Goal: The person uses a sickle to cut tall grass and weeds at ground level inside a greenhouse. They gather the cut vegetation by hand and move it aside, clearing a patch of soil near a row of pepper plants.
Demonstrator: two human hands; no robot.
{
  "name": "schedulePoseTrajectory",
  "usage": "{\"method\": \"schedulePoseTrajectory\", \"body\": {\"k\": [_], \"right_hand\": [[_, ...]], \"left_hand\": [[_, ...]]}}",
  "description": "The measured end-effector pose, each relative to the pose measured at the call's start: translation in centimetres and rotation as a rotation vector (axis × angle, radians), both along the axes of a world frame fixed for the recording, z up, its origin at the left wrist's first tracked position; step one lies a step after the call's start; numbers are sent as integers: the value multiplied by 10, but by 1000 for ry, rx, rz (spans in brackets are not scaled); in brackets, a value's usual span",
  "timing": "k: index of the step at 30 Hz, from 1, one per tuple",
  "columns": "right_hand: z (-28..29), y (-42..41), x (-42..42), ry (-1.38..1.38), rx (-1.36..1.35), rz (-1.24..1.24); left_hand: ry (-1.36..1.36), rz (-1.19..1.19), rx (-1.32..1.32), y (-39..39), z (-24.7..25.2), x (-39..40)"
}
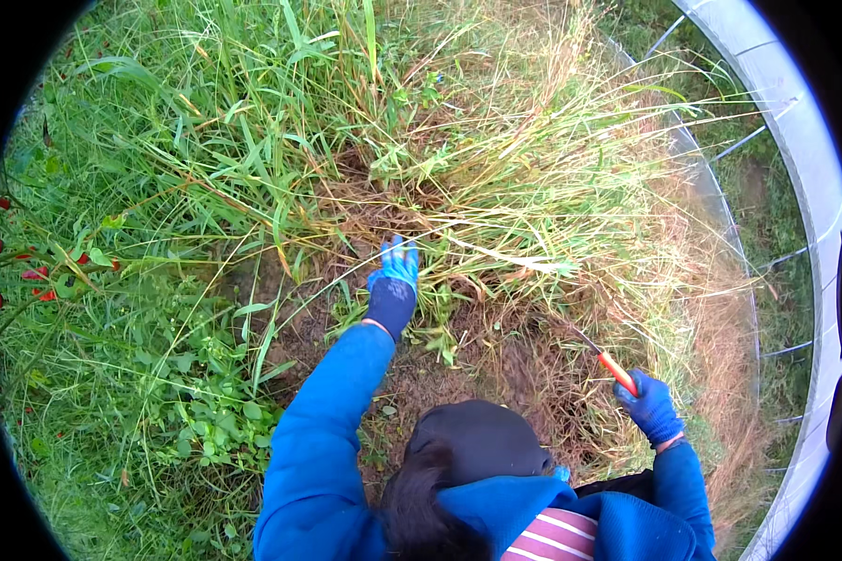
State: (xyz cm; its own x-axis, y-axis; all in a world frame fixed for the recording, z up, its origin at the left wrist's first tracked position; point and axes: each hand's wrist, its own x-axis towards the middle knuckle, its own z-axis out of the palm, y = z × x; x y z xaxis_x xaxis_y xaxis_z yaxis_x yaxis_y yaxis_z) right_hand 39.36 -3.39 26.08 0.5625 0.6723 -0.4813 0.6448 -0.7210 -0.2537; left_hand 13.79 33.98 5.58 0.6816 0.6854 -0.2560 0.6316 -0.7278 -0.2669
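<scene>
My left hand [395, 280], in a blue glove with a dark cuff, reaches forward onto the base of a grass clump [428, 287]. Its fingers are stretched out, and I see nothing gripped in them. Off to the right, my right hand [649, 407], also gloved in blue, is closed around the orange-red handle [617, 374] of a hand tool. A thin metal shank [586, 341] runs from the handle up and left into the grass; the tool's working end is hidden or too blurred to make out. Long, yellowing stems [533, 217] lean rightward beyond both hands.
Tall green grass [203, 126] grows at the far left, with red flowers or fruits [38, 273] on stems. Bare soil [449, 379] and dry cut stalks [568, 414] lie before my knee [484, 435]. Along the right runs a curved pale sheet [800, 140] with thin rods.
</scene>
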Motion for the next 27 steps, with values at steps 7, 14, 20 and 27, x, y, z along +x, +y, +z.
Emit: {"method": "schedulePoseTrajectory", "body": {"k": [7, 14, 20, 27], "right_hand": [[-37, 51, -37, 173, -21, 234], [-154, 180, -97, 748, 134, -199], [-195, 184, -115, 325, -7, 282], [-174, -68, -39, 469, -12, -885]], "left_hand": [[19, 271, -352, 14, -41, -52], [-198, 244, -448, -64, 19, -57], [-135, 214, -361, -24, 32, -85], [-309, 401, -103, 22, 14, -158]]}}
